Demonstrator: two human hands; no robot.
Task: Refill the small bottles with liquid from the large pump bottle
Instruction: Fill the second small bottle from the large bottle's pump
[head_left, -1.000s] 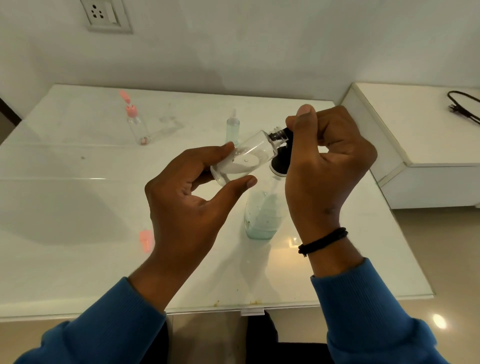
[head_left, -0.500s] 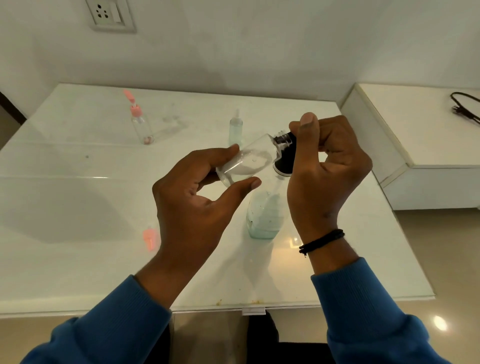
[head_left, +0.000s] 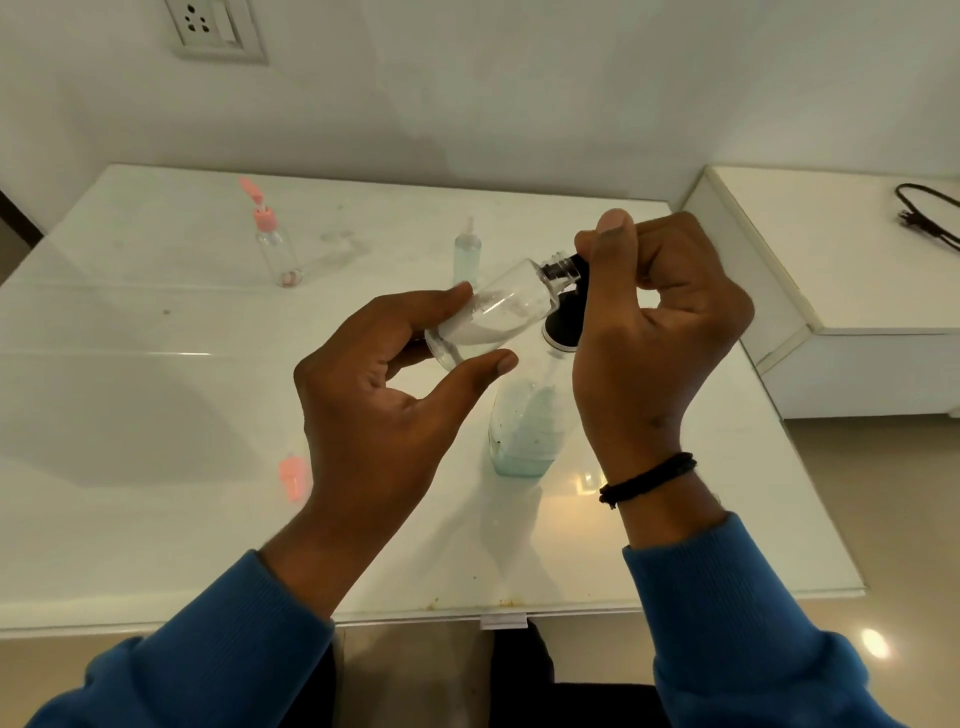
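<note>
My left hand (head_left: 374, 400) holds a small clear bottle (head_left: 498, 312) between fingers and thumb, tilted with its open threaded neck against the black nozzle of the large pump bottle (head_left: 524, 431). White liquid lies in the small bottle's lower part. My right hand (head_left: 654, 322) is curled over the black pump head, hiding most of it. The large bottle stands on the white table (head_left: 156, 395) and holds pale green liquid. Two more small bottles stand farther back: one with a pink flip cap (head_left: 278, 247), open, and one with pale green liquid (head_left: 467, 252).
A loose pink cap (head_left: 293, 478) lies on the table left of my left wrist. A lower white cabinet (head_left: 841, 270) stands to the right with a black cable (head_left: 930, 210) on it. A wall socket (head_left: 213, 28) is above the table.
The view has shifted slightly. Both hands keep the small bottle at the pump nozzle; the right hand sits a little lower on the pump head than a second ago.
</note>
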